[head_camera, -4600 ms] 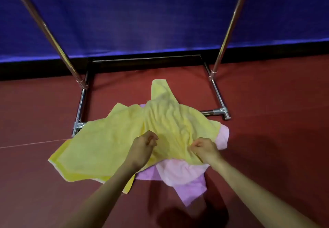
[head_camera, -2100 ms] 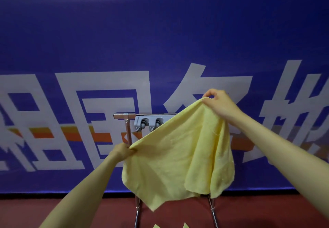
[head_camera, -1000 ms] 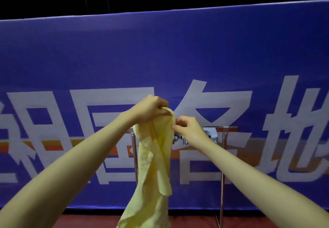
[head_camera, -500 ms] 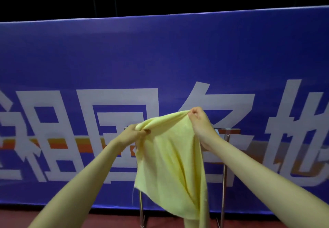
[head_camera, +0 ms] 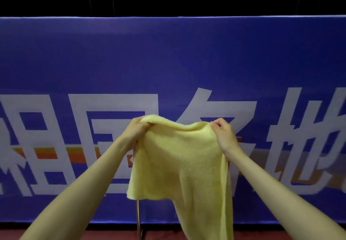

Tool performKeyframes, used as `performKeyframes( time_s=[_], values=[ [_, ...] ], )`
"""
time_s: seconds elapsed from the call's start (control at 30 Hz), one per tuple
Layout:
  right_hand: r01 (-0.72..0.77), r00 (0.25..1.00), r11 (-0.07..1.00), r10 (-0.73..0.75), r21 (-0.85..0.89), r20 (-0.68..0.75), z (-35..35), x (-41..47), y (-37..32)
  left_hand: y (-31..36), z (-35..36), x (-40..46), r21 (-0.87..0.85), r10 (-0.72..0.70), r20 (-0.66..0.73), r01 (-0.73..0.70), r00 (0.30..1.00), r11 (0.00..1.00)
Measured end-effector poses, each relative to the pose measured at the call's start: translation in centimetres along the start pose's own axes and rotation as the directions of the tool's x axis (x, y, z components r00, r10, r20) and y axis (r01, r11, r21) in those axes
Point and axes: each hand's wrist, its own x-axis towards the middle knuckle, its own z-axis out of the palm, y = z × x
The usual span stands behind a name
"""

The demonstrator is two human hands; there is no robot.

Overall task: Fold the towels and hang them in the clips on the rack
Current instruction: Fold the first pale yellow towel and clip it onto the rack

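A yellow towel (head_camera: 179,164) hangs doubled over in front of me, held up by its top edge. My left hand (head_camera: 137,130) grips the top left corner. My right hand (head_camera: 223,134) pinches the top right corner. The towel's longer layer trails down past the bottom of the view on the right. The rack stands behind the towel; only one metal upright (head_camera: 138,219) shows below the cloth. The rack's top bar and its clips are hidden by the towel.
A tall blue banner (head_camera: 168,61) with large white characters fills the background just behind the rack. A strip of red floor (head_camera: 93,232) shows at the bottom. Dark space lies above the banner.
The hands have spread apart and lifted slightly, stretching the towel's top edge wider. The towel now covers the rack's top, which showed at the right half a second ago.
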Motion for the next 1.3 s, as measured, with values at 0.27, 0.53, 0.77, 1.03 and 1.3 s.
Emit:
performKeyframes(
  time_s=[0.27,0.53,0.77,1.03,1.3],
  values=[
    [-0.094,0.983,0.994,0.085,0.051,0.161,0.3,0.5,1.4,5.6,2.3,3.3,0.340,0.219,0.171,-0.266,0.961,0.902],
    [-0.015,0.961,0.982,-0.038,0.187,0.273,1.7,1.3,-2.5,6.6,3.0,4.0,0.527,0.320,0.263,-0.414,0.910,0.742],
    [0.049,0.937,0.996,-0.071,0.073,0.341,3.7,1.3,-3.7,5.8,2.1,3.3,0.517,0.313,0.234,-0.391,0.920,0.762],
    [0.057,0.915,0.998,-0.059,0.016,0.399,4.2,1.4,-3.7,4.8,1.6,3.1,0.479,0.318,0.249,-0.402,0.915,0.780],
    [0.074,0.947,0.997,-0.076,0.017,0.311,3.7,1.5,-3.2,3.7,2.1,3.2,0.493,0.301,0.225,-0.374,0.927,0.785]
  ],
)
